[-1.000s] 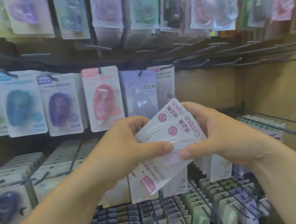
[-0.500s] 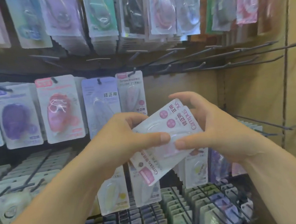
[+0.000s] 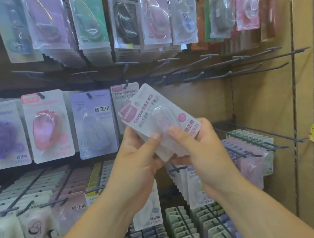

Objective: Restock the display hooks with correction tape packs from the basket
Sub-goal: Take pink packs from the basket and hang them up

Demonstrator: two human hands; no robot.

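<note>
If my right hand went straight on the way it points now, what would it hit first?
Likely the hanging white pack right behind the held packs, which the right hand grips pointing up and left. Depth is unclear, so there may be a gap between them.

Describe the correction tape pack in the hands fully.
The correction tape pack is a white card with pink lettering, a pink corner tab and a clear plastic blister over a pale pink cartridge. It tilts, top toward the upper left. The left hand and right hand grip its lower end, thumbs on its front.
</note>
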